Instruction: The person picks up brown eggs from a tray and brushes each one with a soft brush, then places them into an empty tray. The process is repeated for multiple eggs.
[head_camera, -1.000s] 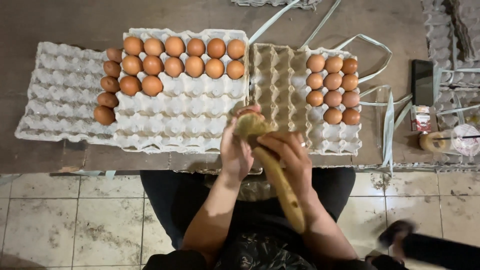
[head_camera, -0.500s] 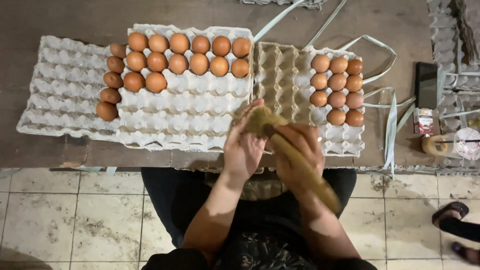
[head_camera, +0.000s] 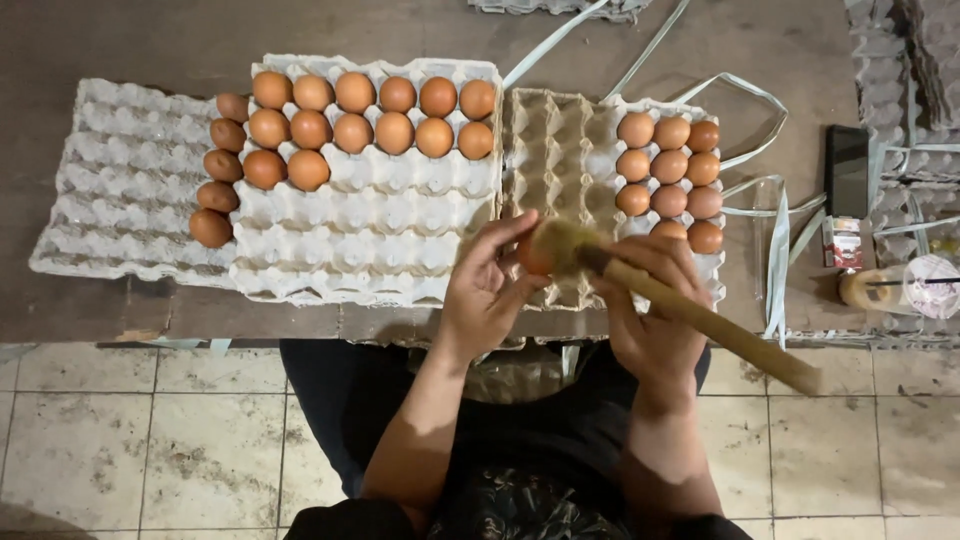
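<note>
Egg (head_camera: 532, 258) sits in the left hand (head_camera: 487, 290), fingers curled round it, held just above the near edge of the table (head_camera: 150, 40). Right hand (head_camera: 655, 320) is clamped on the wooden handle of a brush (head_camera: 690, 312); the brush head presses on the egg, so the two hands meet over it.

Change over the last second: brush handle has swung. It pointed down toward the lap before; now it angles out to the near right, its far end over the floor tiles. Brush head has stayed on the egg throughout, and the hands have drifted slightly right, from the gap between the trays to in front of the brown tray (head_camera: 560, 150). Judged from this, the egg is mid-scrub, the stroke working round its shell; it has not been set down.

Layout: white tray (head_camera: 380, 230) on the left holds two far rows of eggs plus two more in the third row, with most near cups bare. A column of eggs lies along the right edge of the far-left tray (head_camera: 120, 190). Brown tray on the right carries eggs only in its right-hand columns. Phone (head_camera: 846, 170) lies well to the right, apart from the work.
</note>
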